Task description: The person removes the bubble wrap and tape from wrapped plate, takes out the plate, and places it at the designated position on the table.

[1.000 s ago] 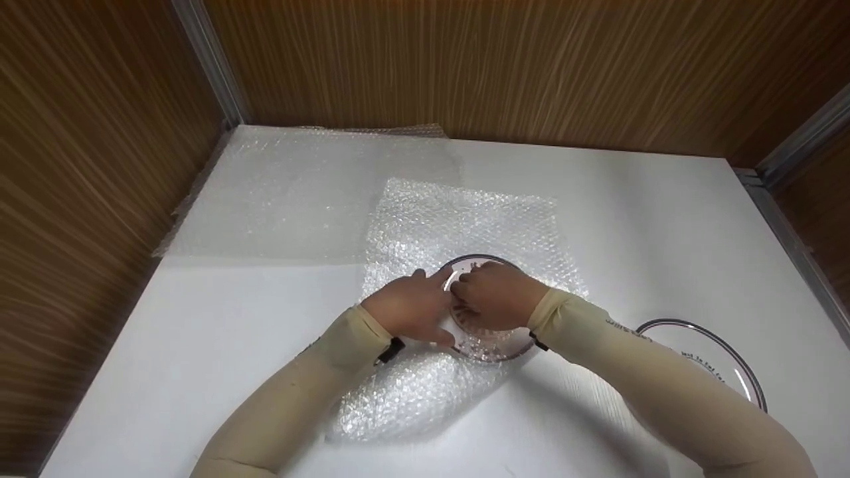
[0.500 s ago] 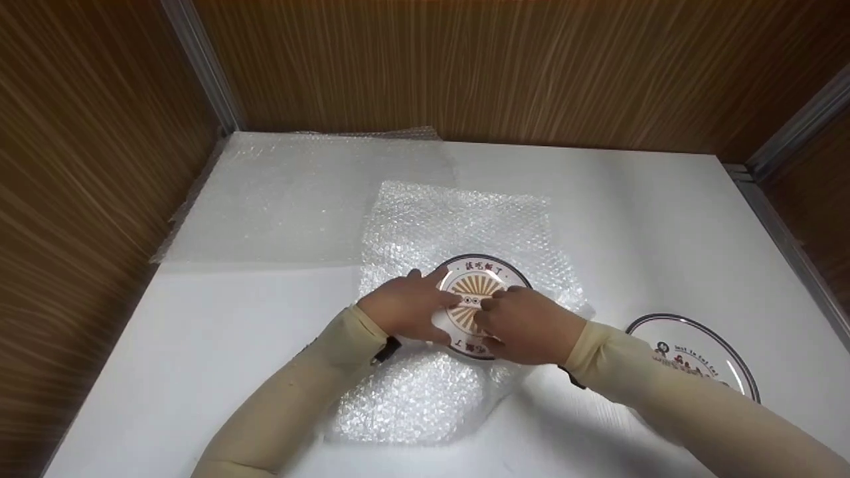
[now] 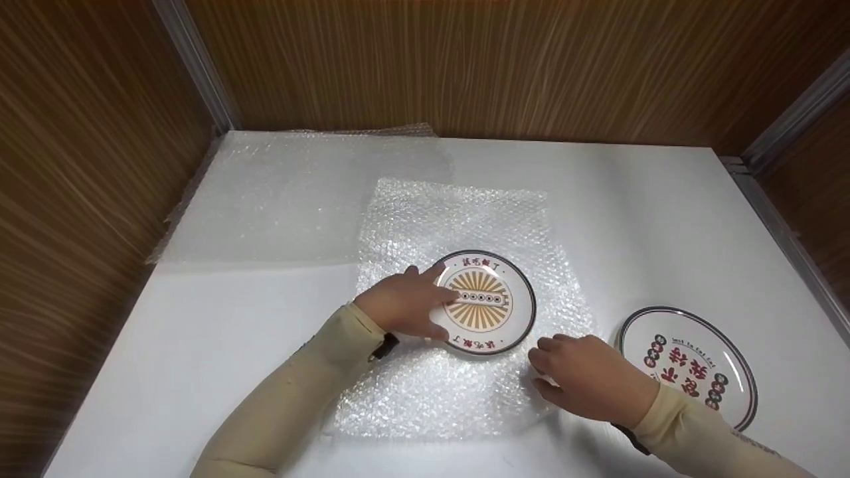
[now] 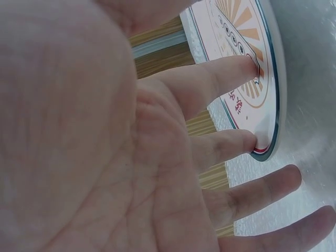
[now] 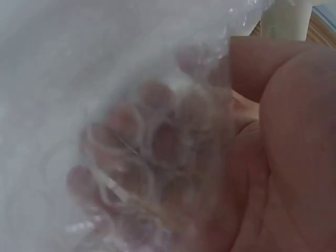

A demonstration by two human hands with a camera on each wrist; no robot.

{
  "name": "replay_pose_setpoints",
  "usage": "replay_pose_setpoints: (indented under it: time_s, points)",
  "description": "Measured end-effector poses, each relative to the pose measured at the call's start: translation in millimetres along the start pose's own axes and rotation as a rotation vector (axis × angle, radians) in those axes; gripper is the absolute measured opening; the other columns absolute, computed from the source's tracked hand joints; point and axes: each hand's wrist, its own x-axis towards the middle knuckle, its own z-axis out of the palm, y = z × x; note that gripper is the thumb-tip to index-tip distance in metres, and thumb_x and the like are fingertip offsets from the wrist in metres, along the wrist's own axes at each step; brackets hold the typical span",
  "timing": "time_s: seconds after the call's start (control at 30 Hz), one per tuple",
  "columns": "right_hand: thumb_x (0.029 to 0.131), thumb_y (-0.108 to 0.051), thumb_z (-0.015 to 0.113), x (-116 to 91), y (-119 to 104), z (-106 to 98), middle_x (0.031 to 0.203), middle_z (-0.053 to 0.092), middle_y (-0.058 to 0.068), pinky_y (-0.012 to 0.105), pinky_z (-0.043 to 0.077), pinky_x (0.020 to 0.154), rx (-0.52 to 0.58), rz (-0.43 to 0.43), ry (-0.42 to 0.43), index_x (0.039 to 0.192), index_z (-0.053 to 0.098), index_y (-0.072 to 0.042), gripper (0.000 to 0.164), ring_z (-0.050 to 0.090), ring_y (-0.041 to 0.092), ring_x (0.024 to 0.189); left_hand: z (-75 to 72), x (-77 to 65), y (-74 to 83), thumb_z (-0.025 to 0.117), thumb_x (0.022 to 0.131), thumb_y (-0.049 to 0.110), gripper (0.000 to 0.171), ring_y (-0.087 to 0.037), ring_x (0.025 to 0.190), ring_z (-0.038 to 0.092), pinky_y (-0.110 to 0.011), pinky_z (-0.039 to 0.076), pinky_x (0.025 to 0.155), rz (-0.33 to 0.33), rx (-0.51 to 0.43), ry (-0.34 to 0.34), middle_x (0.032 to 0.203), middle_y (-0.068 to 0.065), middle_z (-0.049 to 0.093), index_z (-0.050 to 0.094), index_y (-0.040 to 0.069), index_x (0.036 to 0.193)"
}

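Observation:
A round plate [image 3: 488, 315] with a dark rim and an orange sunburst lies on a sheet of bubble wrap [image 3: 451, 222]. My left hand [image 3: 408, 304] rests on the plate's left side with its fingers spread. In the left wrist view, fingertips [image 4: 245, 68] touch the printed face of the plate [image 4: 249, 113]. To the lower right, my right hand [image 3: 594, 375] pinches the edge of the bubble wrap. Its thumb [image 5: 252, 63] lies on the near side of the film in the right wrist view, and the other fingers show blurred through the bubbles.
A second round plate [image 3: 727, 358] with red characters lies on the white table [image 3: 219, 352] at the right, partly behind the right forearm. More bubble wrap [image 3: 299, 206] lies flat at the back left. Brown wood-grain panels [image 3: 465, 66] enclose the table.
My right hand has moved from over the sunburst plate right and down to the bubble wrap's edge. The plate's whole pattern is now mostly uncovered. My left hand has stayed on the plate.

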Motion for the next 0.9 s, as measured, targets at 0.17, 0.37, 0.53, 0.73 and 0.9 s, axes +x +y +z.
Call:
replay_pose_setpoints:
  time_s: [0.17,0.37,0.53,0.73,0.9]
  points:
    - [0.083,-0.015,0.079,-13.0,0.2,7.8,0.066,0.045,-0.009,0.026,0.034,0.044,0.012,0.036,0.005,0.071,0.053,-0.018,0.029,0.04,0.007,0.056,0.5,0.1,-1.0,0.078,0.088,0.048,0.072,-0.052,0.144,0.036,-0.054,0.048,0.104,0.005,0.003,0.005,0.171,-0.017,0.019,0.053,0.029,0.153]
    - [0.081,-0.011,0.079,-18.1,0.4,13.1,0.067,0.047,-0.008,0.027,0.036,0.044,0.012,0.046,0.006,0.072,0.054,-0.017,0.027,0.041,0.009,0.056,-1.8,-1.8,0.1,0.079,0.087,0.046,0.071,-0.048,0.141,0.041,-0.053,0.049,0.101,0.012,-0.013,0.016,0.17,-0.018,0.02,0.055,0.028,0.151]
    - [0.076,-0.009,0.078,-18.6,0.8,17.6,0.069,0.048,-0.007,0.027,0.035,0.044,-0.003,0.03,0.029,0.074,0.055,-0.016,0.024,0.044,0.011,0.059,-2.7,-3.5,1.2,0.079,0.087,0.045,0.07,-0.046,0.141,0.041,-0.051,0.049,0.101,0.008,-0.03,0.021,0.17,-0.017,0.021,0.056,0.028,0.15]
    - [0.074,-0.014,0.079,-18.5,3.1,23.0,0.071,0.049,-0.007,0.025,0.037,0.044,-0.005,0.016,0.03,0.078,0.056,-0.017,0.024,0.044,0.01,0.061,-0.8,-2.9,0.9,0.08,0.086,0.045,0.069,-0.044,0.135,0.046,-0.051,0.05,0.098,0.021,-0.016,0.031,0.169,-0.018,0.024,0.057,0.027,0.149]
    - [0.077,-0.014,0.079,-17.2,7.7,22.7,0.073,0.051,-0.008,0.024,0.04,0.046,0.036,0.017,-0.016,0.079,0.058,-0.017,0.022,0.046,0.009,0.064,0.8,-2.3,0.1,0.08,0.086,0.046,0.07,-0.045,0.136,0.045,-0.051,0.05,0.098,0.016,-0.009,0.032,0.169,-0.018,0.023,0.056,0.027,0.15]
